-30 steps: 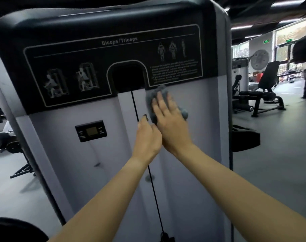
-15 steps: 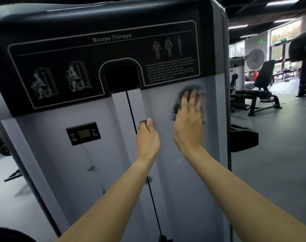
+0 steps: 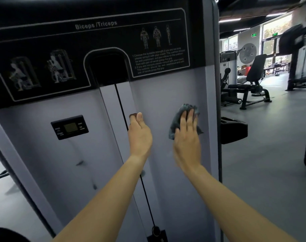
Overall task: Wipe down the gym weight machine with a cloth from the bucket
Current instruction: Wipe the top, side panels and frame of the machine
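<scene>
the machine (image 3: 166, 88) fills the view, its grey face running down under a black placard (image 3: 96, 37), and the cable (image 3: 120, 105) hangs down the middle of it. a second ago the wiping was high up, just right of the cable under the placard's edge; since then it has swept out to the right and dropped lower. the right hand (image 3: 187, 142) now sits well right of the cable, near the machine's right edge, slightly blurred. its grip is flat: straight fingers press the cloth (image 3: 189, 108) against the face, with grey folds showing above and beside the fingertips. the left hand (image 3: 140, 135) has stayed touching the cable's right side, fingers curled in; whether they pinch the cable or only brace on the face i cannot tell. so the strip right of the cable looks to be getting covered top to bottom, while everything left of the cable, the display (image 3: 69, 127) included, probably waits its turn. the bucket is not in view
</scene>
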{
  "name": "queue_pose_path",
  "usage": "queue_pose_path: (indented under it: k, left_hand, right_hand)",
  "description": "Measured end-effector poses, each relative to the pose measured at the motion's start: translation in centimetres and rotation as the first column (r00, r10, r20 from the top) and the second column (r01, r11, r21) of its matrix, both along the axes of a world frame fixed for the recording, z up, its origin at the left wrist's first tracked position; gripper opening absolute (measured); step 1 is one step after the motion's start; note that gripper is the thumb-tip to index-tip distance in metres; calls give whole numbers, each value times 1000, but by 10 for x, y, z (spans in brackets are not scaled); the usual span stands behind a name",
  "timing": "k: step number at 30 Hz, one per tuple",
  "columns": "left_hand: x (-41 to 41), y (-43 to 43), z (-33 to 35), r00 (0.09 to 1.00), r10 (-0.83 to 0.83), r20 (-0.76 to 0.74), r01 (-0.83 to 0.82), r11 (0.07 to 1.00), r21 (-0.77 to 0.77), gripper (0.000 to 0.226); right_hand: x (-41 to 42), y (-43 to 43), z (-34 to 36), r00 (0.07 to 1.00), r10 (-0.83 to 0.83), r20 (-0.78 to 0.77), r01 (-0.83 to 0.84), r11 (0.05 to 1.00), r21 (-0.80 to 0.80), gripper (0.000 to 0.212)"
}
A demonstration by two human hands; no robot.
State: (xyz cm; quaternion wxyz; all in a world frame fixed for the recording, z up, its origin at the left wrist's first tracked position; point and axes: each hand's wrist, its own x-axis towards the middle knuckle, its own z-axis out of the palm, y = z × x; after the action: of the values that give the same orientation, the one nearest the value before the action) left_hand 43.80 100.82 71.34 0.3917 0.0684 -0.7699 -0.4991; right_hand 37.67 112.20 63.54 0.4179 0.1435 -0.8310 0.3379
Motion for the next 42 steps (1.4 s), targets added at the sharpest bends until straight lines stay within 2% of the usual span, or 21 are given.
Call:
queue_pose_path:
  k: [3,7,9,12,15,17,23,26,30,32,34,38,42]
  left_hand:
    - [0,-3,0,1000,-10,10,10,1000,-18,30]
    - [2,-6,1,1000,-8,4,8,1000,-28,35]
    - [0,-7,0,1000,-15,2,15,1000,-27,36]
    - [2,-8,-2,999,-38,5,38,999,-7,35]
    - [2,-12,-3,997,-70,26,70,997,24,35]
    - [2,-14,-3,996,-80,36,79,997,25,35]
    - [7,-12,-11,996,-75,53,74,997,26,40]
    - [6,-14,-13,995,-84,59,83,996,23,40]
    - [8,-13,-17,993,-89,82,87,996,37,39]
    - [10,-14,-25,989,-94,113,92,995,26,40]
    - [11,-17,-34,986,-88,142,88,996,10,41]
    - [8,-19,-41,988,-78,130,80,997,-7,44]
    - [4,-20,-45,992,-71,102,72,997,-4,46]
  right_hand:
    - [-4,4,37,998,58,-14,-58,998,0,62]
    - [-15,15,76,980,104,-170,-97,994,48,61]
    - [-17,14,58,982,102,-159,-105,994,-10,60]
    - [-9,6,-4,997,53,-58,-61,987,-146,62]
    - [-1,2,-44,1000,6,6,-5,995,-100,67]
    - [-3,3,-32,1000,-2,6,3,996,-86,69]
    - [-6,1,42,984,125,-123,-134,989,-65,54]
    - [-10,5,15,982,132,-134,-145,985,-93,57]
    - [0,6,-53,997,70,-19,-73,982,-175,69]
    - [3,1,-55,998,58,21,-52,977,-207,64]
    - [4,-4,-36,996,90,-2,-89,980,-180,56]
    - [2,-10,2,967,211,-143,-204,977,60,56]
    - [-5,-3,-30,965,196,-172,-184,979,82,62]
